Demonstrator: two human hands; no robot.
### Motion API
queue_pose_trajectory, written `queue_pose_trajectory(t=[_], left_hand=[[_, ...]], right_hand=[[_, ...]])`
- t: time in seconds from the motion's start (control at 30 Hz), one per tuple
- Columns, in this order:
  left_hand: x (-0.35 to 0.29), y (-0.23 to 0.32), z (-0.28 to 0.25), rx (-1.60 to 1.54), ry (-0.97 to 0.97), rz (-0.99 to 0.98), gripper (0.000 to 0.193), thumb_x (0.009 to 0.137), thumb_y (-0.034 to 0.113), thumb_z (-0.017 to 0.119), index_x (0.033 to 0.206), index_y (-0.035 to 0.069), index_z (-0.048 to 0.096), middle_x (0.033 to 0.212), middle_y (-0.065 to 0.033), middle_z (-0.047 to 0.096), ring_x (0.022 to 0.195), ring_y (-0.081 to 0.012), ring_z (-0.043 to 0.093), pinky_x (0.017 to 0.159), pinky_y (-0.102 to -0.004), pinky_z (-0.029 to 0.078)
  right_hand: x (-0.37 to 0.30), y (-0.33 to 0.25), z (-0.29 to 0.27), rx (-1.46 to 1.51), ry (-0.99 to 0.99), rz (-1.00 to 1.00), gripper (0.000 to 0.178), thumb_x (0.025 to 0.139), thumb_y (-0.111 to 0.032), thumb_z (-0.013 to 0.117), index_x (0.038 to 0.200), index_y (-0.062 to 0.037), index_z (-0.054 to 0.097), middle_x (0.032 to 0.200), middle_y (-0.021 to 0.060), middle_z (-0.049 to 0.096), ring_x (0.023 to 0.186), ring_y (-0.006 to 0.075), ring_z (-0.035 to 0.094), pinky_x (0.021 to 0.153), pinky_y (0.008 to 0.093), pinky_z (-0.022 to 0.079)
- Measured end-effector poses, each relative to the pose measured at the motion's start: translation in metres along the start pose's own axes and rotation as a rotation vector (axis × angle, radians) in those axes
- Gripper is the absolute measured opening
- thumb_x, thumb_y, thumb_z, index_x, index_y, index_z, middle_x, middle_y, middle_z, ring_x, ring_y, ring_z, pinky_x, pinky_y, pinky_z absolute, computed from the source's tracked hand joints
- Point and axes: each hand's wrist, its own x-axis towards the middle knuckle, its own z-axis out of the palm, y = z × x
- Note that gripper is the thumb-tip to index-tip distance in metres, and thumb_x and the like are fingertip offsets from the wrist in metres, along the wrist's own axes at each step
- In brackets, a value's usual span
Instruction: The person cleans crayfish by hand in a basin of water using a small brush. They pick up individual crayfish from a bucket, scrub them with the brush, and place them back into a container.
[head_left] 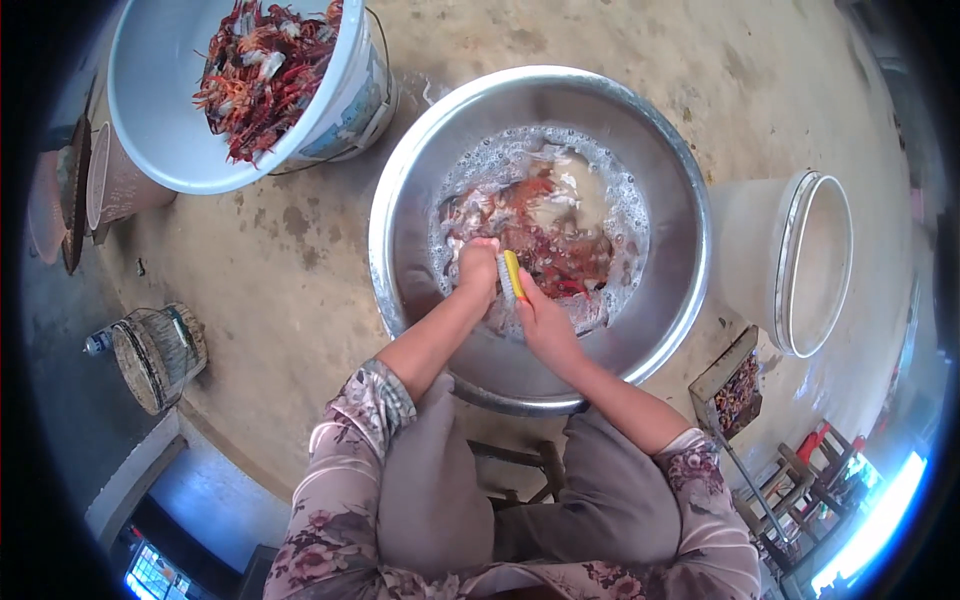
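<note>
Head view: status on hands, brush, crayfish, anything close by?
Right hand gripping yellow brush, bristles facing left hand. Left's hold unclear. Crayfish in foamy water, metal basin. Pale bucket close beside basin, right.

Floor (290,350): tan and hard, marked with darker blotches at left and far
Steel basin (676,240): wide, round, in the middle
Printed bucket (375,105): white with a wire handle, far left
Pale bucket (745,245): right, just beside the basin
Stained bucket (188,345): smaller, left, on the near side
Dustpan (718,372): near right, holding small dark debris
</note>
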Motion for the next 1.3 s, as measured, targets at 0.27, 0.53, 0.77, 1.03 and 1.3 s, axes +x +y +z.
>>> queue_pose_trajectory(t=[0.27,0.53,0.77,1.03,1.3], left_hand=[[0.006,-0.002,-0.001,0.018,0.124,0.049,0.009,0.08,0.007,0.046,0.071,0.009,0.047,0.056,0.0006,0.046,0.042,-0.0111,0.041,0.038,-0.024,0.033],[0.024,-0.013,-0.015,-0.015,0.125,0.063,0.01,0.078,0.003,0.04,0.07,0.01,0.042,0.058,-0.0011,0.045,0.042,-0.0113,0.039,0.035,-0.0257,0.029],[0.006,-0.013,-0.007,0.154,-0.075,-0.159,0.01,0.082,0.006,0.043,0.073,0.01,0.044,0.059,-0.0023,0.047,0.042,-0.0112,0.041,0.035,-0.0253,0.031],[0.004,-0.008,-0.005,0.174,-0.072,-0.159,0.014,0.087,0.01,0.04,0.074,0.009,0.044,0.061,-0.0014,0.046,0.05,-0.0138,0.044,0.041,-0.0295,0.035],[0.004,-0.008,-0.001,0.215,-0.078,-0.1,0.008,0.081,0.008,0.043,0.073,0.009,0.045,0.059,-0.0032,0.048,0.043,-0.0119,0.042,0.035,-0.0265,0.03]], right_hand=[[0.01,0.001,-0.002,0.06,0.007,0.064,0.041,0.084,-0.016,0.043,0.124,-0.0082,0.038,0.081,0.0245,0.056,0.072,0.0382,0.056,0.064,0.0441,0.044],[0.011,-0.01,0.007,0.085,-0.078,0.168,0.041,0.086,-0.017,0.04,0.126,-0.0085,0.036,0.081,0.0242,0.056,0.07,0.0371,0.056,0.062,0.0413,0.044],[0.035,0.017,0.002,-0.06,-0.05,0.188,0.042,0.086,-0.018,0.042,0.127,-0.0097,0.036,0.086,0.0244,0.056,0.076,0.0369,0.056,0.067,0.0403,0.045],[0.035,0.007,0.005,0.014,-0.048,0.269,0.042,0.084,-0.015,0.042,0.124,-0.0033,0.038,0.086,0.0245,0.056,0.077,0.0359,0.056,0.068,0.0411,0.042],[0.05,0.031,0.01,0.058,-0.015,0.151,0.043,0.085,-0.019,0.04,0.127,-0.0095,0.035,0.088,0.0251,0.056,0.078,0.0386,0.056,0.068,0.0428,0.043]])
